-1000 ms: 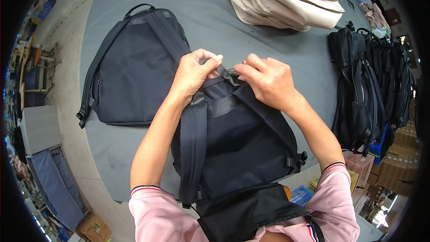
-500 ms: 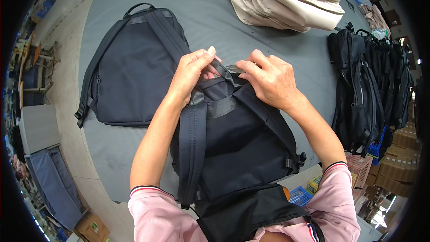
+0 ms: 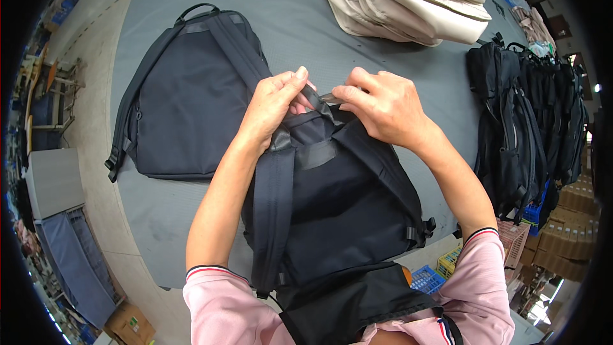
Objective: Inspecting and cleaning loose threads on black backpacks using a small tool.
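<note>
A dark navy backpack (image 3: 345, 211) lies in front of me with its strap side up and its top pointing away. My left hand (image 3: 276, 99) is closed on the backpack's top carry handle (image 3: 313, 97), lifting the loop up from the bag. My right hand (image 3: 386, 105) is closed just to the right, over the top edge. From its pinched fingers a small metal blade, apparently thread snips (image 3: 329, 98), points left at the handle; most of the tool is hidden in the hand. Two padded shoulder straps (image 3: 273, 217) run down the backpack toward me.
A second navy backpack (image 3: 185, 102) lies to the left on the grey table (image 3: 294, 32). Cream bags (image 3: 408, 0) are piled at the far right. Several black backpacks (image 3: 511, 128) hang along the right edge, above plastic crates (image 3: 426, 279) and cartons (image 3: 568, 236).
My right hand has shifted slightly, with its fingers and the blade turning a little by the handle. My left hand and the backpack have stayed nearly still.
</note>
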Available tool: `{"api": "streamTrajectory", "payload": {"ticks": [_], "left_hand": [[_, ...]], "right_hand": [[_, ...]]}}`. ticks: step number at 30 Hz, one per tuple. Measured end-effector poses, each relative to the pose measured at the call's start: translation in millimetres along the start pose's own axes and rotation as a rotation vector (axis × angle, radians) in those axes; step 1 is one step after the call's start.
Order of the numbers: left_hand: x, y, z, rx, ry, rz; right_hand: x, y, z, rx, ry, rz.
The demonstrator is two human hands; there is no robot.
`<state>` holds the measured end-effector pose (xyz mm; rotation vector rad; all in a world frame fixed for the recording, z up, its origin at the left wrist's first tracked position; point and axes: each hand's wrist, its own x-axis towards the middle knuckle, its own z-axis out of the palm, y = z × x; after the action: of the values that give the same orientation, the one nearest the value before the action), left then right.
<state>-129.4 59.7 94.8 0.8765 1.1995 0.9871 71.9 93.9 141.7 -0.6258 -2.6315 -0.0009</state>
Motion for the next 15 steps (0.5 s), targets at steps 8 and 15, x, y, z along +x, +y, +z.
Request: {"api": "streamTrajectory", "payload": {"ticks": [8,15], "left_hand": [[0,2,1,-0.063,-0.078,-0.081],[-1,3,3,-0.01,-0.02,-0.048]], "right_hand": [[-15,0,21,1.3,-0.003,0.4],[-4,-1,5,0.748,-0.077,0.525]]}}
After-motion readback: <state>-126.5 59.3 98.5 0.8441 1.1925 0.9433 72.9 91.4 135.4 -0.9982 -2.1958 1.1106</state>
